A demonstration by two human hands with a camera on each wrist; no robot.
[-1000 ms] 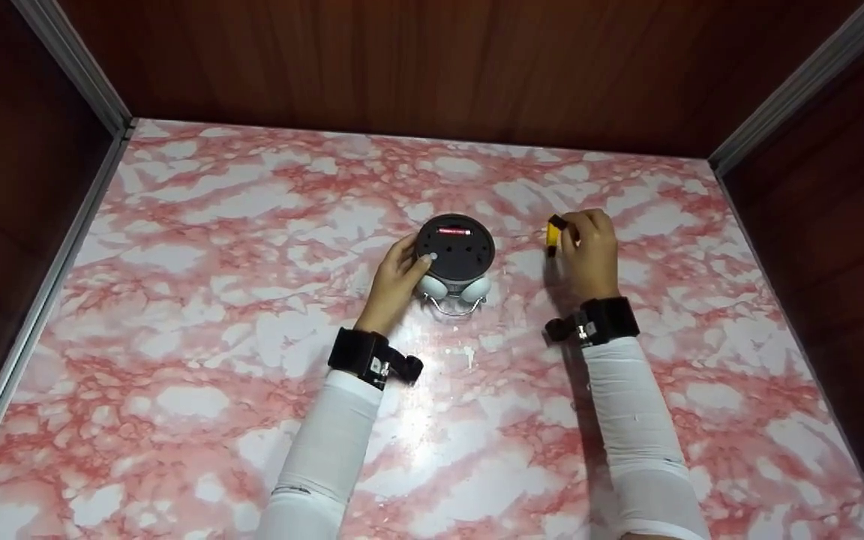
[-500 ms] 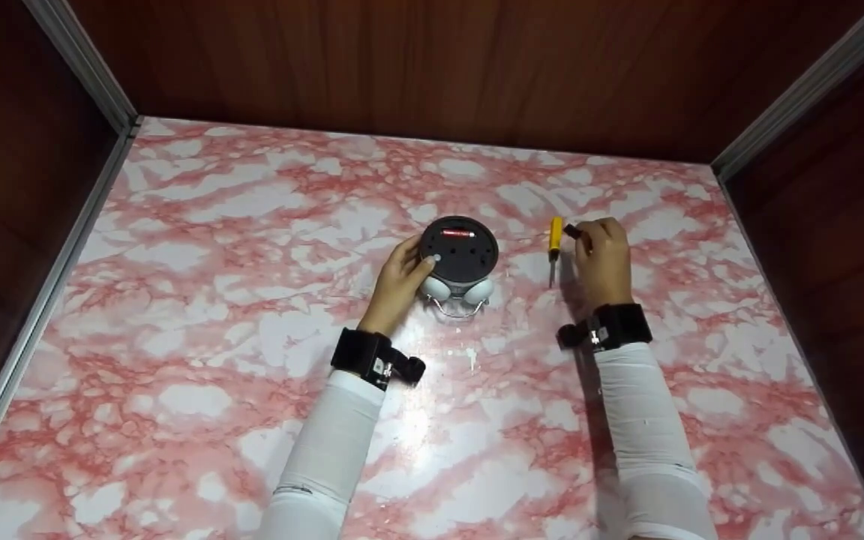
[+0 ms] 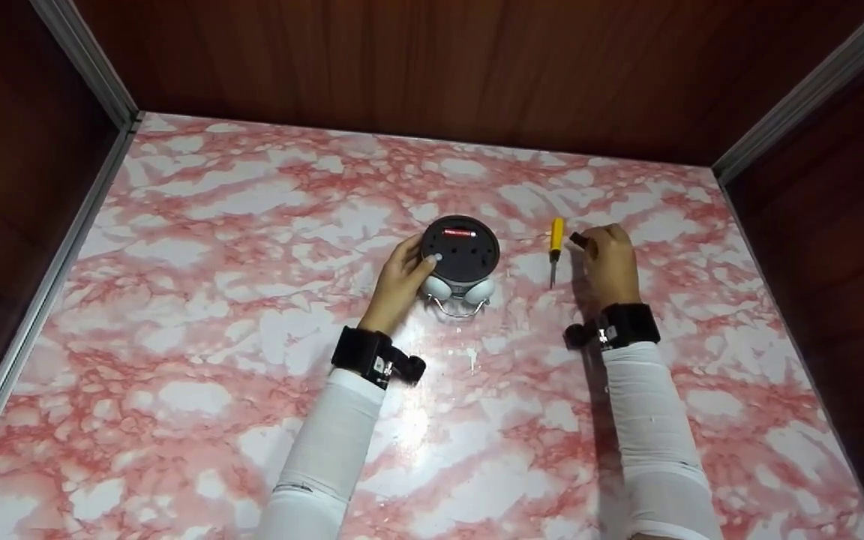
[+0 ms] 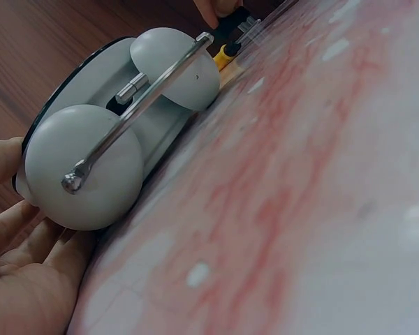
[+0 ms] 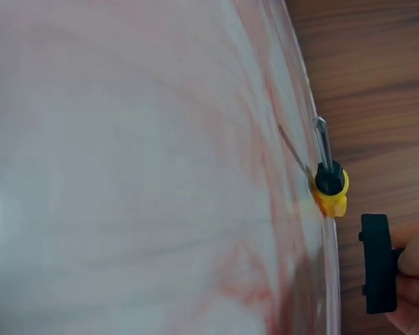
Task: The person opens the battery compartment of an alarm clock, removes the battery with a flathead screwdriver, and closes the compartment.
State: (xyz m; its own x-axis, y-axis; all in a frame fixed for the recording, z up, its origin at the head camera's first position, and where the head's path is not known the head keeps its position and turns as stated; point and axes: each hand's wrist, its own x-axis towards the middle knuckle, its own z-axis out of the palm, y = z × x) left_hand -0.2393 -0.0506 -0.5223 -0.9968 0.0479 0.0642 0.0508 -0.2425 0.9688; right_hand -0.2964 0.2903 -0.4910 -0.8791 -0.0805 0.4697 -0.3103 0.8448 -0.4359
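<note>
A round dark alarm clock lies face down on the marble tabletop, its two white bells toward me and a red battery showing in its open back. My left hand grips the clock's left side, thumb on the rim. A yellow-handled screwdriver lies on the table just right of the clock. Beside it, my right hand pinches a small black plastic cover. The right wrist view shows the cover a short way from the screwdriver.
Dark wooden walls with metal corner strips enclose the table on the back, left and right. Both wrists wear black bands with cameras.
A second ago my right hand held the screwdriver; it now lies on the table. The hand has shifted slightly right, still pinching the black cover. Left hand and clock unchanged.
</note>
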